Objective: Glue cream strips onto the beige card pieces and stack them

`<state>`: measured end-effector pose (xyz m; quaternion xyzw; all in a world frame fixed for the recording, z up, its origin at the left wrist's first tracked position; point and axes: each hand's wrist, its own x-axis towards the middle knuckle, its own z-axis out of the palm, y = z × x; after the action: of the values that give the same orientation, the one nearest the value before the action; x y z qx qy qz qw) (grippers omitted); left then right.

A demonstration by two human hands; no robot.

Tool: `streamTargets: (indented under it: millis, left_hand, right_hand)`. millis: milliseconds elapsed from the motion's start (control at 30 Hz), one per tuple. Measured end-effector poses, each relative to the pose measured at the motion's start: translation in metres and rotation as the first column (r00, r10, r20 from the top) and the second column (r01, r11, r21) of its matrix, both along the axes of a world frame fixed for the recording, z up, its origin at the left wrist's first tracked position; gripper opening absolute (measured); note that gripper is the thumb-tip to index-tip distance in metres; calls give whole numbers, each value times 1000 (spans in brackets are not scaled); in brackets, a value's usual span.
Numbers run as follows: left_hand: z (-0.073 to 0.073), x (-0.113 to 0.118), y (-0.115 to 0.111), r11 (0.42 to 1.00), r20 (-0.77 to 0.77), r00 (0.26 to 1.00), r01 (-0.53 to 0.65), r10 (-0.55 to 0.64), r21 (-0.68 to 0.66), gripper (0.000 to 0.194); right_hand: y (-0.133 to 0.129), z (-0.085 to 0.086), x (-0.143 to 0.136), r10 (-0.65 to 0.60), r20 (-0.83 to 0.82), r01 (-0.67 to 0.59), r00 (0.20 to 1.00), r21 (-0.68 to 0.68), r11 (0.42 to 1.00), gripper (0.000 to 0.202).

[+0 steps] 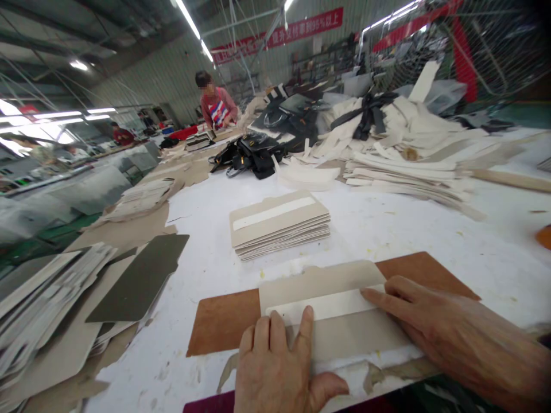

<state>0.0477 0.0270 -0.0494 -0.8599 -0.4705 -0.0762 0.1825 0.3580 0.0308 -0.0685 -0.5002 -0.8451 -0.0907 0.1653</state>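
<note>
A beige panel (344,338) lies near the table's front edge, with a white strip (336,304) running lengthwise across it. Brown material (226,321) shows at both ends of the panel. My left hand (279,361) rests on the panel's left part, fingers spread, its index fingertip on the strip's lower edge. At the strip's right end lies my right hand (430,315), index finger extended along the strip and the other fingers partly curled beneath the palm. Beyond them sits a neat stack of beige panels (279,223), the top one bearing a white strip.
Dark and beige sheets (138,281) are piled at left. Behind the stack are black bag parts (249,158) and heaps of cream pieces (400,172). Another person (217,106) stands at the table's far end. An orange object (544,236) sits at the right edge.
</note>
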Motion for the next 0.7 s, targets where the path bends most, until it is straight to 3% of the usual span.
streamTargets:
  millis: [100, 500, 700]
  left_hand:
    - [-7, 6, -2, 1000, 32, 999, 1, -2, 17, 108]
    - [-17, -13, -4, 995, 65, 997, 36, -43, 97, 88]
    - [-27, -31, 4, 962, 0, 980, 195, -199, 191, 83]
  right_hand:
    - [-7, 1, -3, 38, 110, -43, 993, 43, 998, 69]
    - [-17, -2, -6, -22, 166, -5, 986, 163, 987, 64]
    - [-22, -14, -5, -4, 200, -31, 980, 174, 984, 57]
